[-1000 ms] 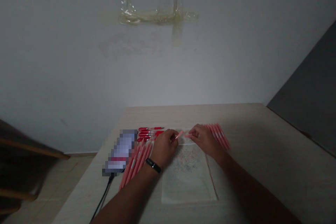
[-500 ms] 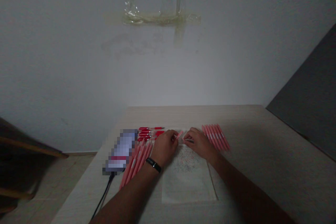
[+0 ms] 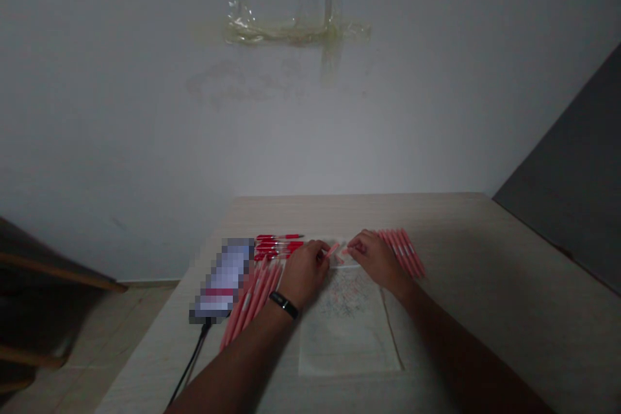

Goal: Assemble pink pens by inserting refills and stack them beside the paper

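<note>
Over the top of a white cloth or paper sheet (image 3: 349,343) with dark and reddish scribbles, my two hands work close together. My left hand (image 3: 306,272), with a black band on its wrist, has its fingers closed on a pink pen (image 3: 332,250); only a short slanting end shows. A small gap to the right, my right hand (image 3: 376,260) pinches a small pink piece (image 3: 345,251), too small to tell what part it is. Pink pens (image 3: 252,297) lie beside my left forearm. A row of pink pens (image 3: 400,252) lies just right of my right hand.
Several red pens (image 3: 279,246) lie at the back left. A blurred-out phone-like device (image 3: 226,278) with a black cable (image 3: 194,356) rests near the left table edge (image 3: 145,343). The wall (image 3: 388,129) stands behind the table.
My right hand has moved to the right, away from my left hand, widening the gap between them. My left hand has stayed in place with the pink pen.
</note>
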{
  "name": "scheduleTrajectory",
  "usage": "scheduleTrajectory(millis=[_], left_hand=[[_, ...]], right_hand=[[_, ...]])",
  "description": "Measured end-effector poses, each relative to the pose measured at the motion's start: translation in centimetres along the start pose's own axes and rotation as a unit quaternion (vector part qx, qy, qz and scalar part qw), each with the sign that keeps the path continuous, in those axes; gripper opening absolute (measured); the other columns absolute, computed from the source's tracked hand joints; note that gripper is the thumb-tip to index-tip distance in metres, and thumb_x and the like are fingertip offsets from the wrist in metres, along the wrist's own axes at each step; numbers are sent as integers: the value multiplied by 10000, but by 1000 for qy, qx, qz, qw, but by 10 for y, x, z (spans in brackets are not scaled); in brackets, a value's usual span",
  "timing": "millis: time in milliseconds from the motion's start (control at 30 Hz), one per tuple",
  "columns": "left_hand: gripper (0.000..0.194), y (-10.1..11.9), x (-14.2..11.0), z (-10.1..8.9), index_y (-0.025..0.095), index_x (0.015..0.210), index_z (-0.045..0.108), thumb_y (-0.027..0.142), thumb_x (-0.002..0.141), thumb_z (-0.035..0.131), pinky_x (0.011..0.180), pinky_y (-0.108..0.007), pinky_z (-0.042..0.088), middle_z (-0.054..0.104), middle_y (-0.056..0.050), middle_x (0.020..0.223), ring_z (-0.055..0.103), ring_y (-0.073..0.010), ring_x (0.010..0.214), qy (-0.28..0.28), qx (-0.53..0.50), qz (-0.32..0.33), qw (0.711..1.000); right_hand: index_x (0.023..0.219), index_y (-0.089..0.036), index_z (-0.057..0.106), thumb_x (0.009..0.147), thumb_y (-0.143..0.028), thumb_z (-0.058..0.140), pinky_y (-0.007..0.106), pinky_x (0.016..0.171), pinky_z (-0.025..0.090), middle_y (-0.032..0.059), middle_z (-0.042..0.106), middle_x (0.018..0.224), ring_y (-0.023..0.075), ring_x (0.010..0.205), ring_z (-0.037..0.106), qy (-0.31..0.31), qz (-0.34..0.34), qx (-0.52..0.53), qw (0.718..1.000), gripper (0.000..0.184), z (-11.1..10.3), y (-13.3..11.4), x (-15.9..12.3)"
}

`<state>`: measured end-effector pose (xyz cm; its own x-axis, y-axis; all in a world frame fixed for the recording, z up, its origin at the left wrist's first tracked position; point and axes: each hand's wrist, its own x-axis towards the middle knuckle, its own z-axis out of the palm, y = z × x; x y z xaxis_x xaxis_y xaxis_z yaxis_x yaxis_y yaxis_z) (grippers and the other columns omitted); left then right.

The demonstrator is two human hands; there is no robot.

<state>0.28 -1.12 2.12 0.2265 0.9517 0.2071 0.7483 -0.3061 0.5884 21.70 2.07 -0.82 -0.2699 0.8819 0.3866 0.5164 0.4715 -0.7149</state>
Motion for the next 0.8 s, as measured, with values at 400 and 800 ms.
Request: scheduleTrajectory(millis=[400,800], left_hand=[[172,9,-1,-5,189,988,701,178,865,580,723,-274,417,641,-47,878,582,-174,805,0,-72,87,994],[255,4,5,-4,173,1088,626,302,868,620,657,-242,414,605,-3,836,546,-136,729,53,-329,-1,943]], right_hand=[[970,-185,666,874,-390,682,292,743,498,33,715,891,178,827,668,-42,66,233,969,227,7,0,0],[925,-177,642,862,-417,708,252,578,437,24,695,770,135,639,619,-72,78,334,936,257,5,-15,-3]])
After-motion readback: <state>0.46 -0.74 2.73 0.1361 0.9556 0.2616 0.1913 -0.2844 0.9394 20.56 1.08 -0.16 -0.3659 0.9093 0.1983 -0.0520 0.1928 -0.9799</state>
